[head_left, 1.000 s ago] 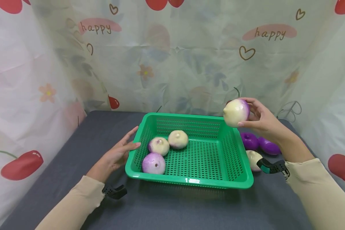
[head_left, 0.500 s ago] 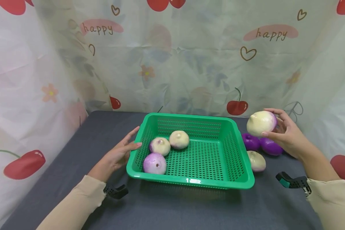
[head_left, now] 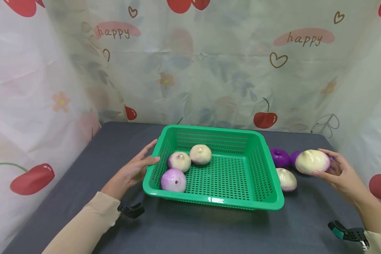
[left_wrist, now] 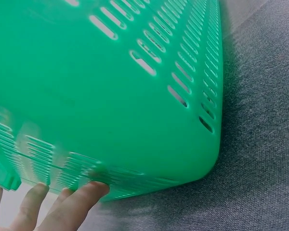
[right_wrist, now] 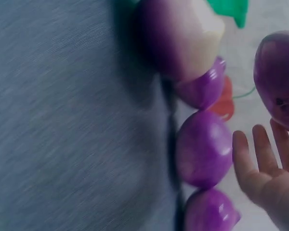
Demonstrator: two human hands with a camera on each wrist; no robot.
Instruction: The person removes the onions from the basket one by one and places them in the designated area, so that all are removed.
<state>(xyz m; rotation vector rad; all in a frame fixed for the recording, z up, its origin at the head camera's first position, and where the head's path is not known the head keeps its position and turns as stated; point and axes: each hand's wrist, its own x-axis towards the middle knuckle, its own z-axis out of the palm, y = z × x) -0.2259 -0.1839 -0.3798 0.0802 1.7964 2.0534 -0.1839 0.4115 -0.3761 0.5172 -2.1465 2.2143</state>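
My right hand [head_left: 343, 176] holds a cream-and-purple onion [head_left: 312, 162] between thumb and fingers, right of the green basket [head_left: 214, 201]. In the right wrist view this onion [right_wrist: 279, 79] sits at the fingertips; the thumb is out of sight. My left hand [head_left: 131, 173] touches the basket's left side with fairly straight fingers, thumb at the rim. Against the basket's perforated outer wall [left_wrist: 86, 96], the left wrist view shows the fingertips [left_wrist: 98, 186]. Inside the basket, at its left, lie a pale onion [head_left: 200, 154], another pale onion [head_left: 179, 161] and a purple-streaked onion [head_left: 173, 180].
Outside the basket's right side lies a cream-and-purple onion [head_left: 286, 179]. Behind it are glossy purple round vegetables [head_left: 280, 157], several in a row in the right wrist view [right_wrist: 204, 149]. Dark grey cloth [head_left: 190, 233] covers the table; a printed curtain [head_left: 203, 88] hangs behind.
My right hand has carried its onion from above the basket's right rim, rightwards and down towards the purple vegetables. The left hand and basket keep their places; the view shifts slightly.
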